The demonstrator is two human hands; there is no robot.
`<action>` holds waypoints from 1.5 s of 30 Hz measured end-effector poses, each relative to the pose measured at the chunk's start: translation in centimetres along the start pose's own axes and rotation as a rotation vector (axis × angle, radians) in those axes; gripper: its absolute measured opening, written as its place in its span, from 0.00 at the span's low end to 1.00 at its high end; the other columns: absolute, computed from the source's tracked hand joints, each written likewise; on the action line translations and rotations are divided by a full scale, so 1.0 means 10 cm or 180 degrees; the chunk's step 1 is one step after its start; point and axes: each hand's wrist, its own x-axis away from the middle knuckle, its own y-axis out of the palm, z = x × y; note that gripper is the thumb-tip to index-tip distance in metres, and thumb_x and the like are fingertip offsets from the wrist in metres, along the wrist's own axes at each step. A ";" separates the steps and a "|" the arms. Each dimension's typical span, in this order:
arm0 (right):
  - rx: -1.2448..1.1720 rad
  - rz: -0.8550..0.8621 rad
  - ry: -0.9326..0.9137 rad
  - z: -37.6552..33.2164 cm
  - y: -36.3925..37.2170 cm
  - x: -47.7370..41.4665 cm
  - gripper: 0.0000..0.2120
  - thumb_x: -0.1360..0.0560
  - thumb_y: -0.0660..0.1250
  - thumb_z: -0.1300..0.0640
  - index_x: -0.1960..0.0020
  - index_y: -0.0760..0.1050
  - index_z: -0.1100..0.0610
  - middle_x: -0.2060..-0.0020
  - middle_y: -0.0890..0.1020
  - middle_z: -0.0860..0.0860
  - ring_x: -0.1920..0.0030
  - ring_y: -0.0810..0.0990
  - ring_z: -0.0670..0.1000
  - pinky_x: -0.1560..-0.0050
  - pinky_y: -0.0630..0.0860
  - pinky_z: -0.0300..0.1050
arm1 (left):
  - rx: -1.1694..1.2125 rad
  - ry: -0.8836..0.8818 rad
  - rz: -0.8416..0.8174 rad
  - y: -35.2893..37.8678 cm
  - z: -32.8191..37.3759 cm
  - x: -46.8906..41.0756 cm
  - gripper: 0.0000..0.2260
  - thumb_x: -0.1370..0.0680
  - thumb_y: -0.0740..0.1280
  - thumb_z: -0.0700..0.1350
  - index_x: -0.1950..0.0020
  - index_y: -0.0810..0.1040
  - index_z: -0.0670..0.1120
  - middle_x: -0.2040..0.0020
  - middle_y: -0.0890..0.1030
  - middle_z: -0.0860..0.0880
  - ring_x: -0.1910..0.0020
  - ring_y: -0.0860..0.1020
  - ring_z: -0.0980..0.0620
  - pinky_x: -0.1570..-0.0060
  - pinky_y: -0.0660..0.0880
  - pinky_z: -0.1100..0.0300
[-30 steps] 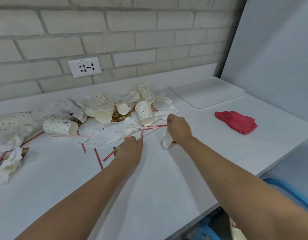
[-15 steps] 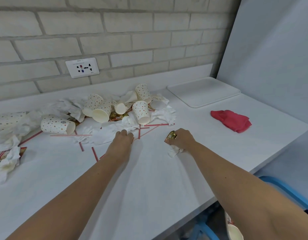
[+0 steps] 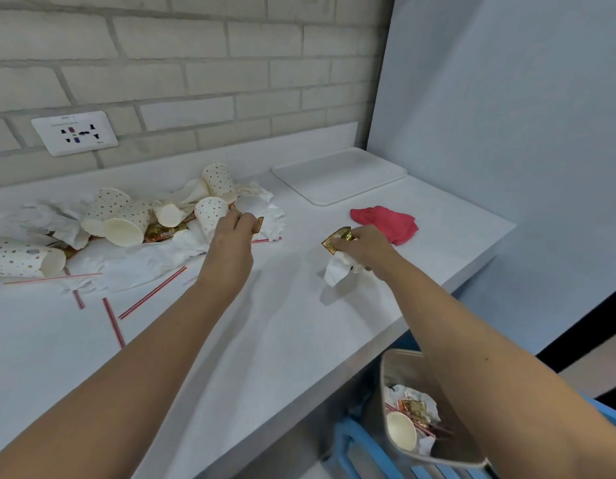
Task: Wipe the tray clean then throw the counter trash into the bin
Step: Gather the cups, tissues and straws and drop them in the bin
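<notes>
A white tray [image 3: 337, 176] lies at the back right of the counter, with a red cloth [image 3: 386, 221] in front of it. Trash covers the left part: spotted paper cups [image 3: 209, 212], crumpled napkins [image 3: 144, 261], red straws [image 3: 151, 293] and snack wrappers [image 3: 157, 234]. My right hand [image 3: 363, 247] is lifted over the counter, shut on a gold wrapper [image 3: 336, 240] and a white napkin [image 3: 337, 271]. My left hand [image 3: 230, 233] reaches into the pile beside a spotted cup, its fingers pinched on a small brown wrapper [image 3: 259, 224]. The bin [image 3: 427, 409] stands below the counter's front edge, at lower right.
The bin holds a cup, napkins, wrappers and straws, and sits on a blue frame [image 3: 361, 451]. A brick wall with a socket plate [image 3: 74, 133] runs behind the counter. A pale blue panel [image 3: 507, 133] closes off the right side.
My right hand has lifted the gold wrapper and napkin off the counter and drawn them right, toward the edge. My left hand has moved further into the pile. The view now takes in the bin.
</notes>
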 end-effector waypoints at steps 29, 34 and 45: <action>0.0279 0.0411 0.1725 2.87 -0.74 0.74 0.08 0.25 0.65 0.55 0.56 0.74 0.60 0.59 0.76 0.57 0.59 0.73 0.53 0.68 0.68 0.40 | 0.0836 0.0247 -0.2165 2.22 2.19 1.18 0.10 0.24 0.60 0.33 0.45 0.71 0.43 0.45 0.74 0.45 0.53 0.71 0.54 0.55 0.65 0.66; 0.0251 0.0249 0.1872 3.05 -0.60 0.71 0.26 0.23 0.64 0.50 0.30 0.62 0.60 0.36 0.74 0.59 0.37 0.73 0.57 0.44 0.71 0.46 | 0.0659 0.0237 -0.2230 2.47 2.07 1.27 0.09 0.23 0.61 0.35 0.44 0.71 0.44 0.43 0.71 0.46 0.51 0.72 0.54 0.53 0.66 0.67; 0.1201 -0.0503 0.1548 3.12 -0.55 0.70 0.20 0.24 0.64 0.51 0.34 0.71 0.57 0.40 0.78 0.56 0.40 0.76 0.56 0.43 0.73 0.46 | 0.0359 0.0377 -0.2506 2.91 1.98 1.37 0.13 0.23 0.62 0.36 0.40 0.70 0.46 0.35 0.65 0.48 0.41 0.72 0.50 0.44 0.76 0.54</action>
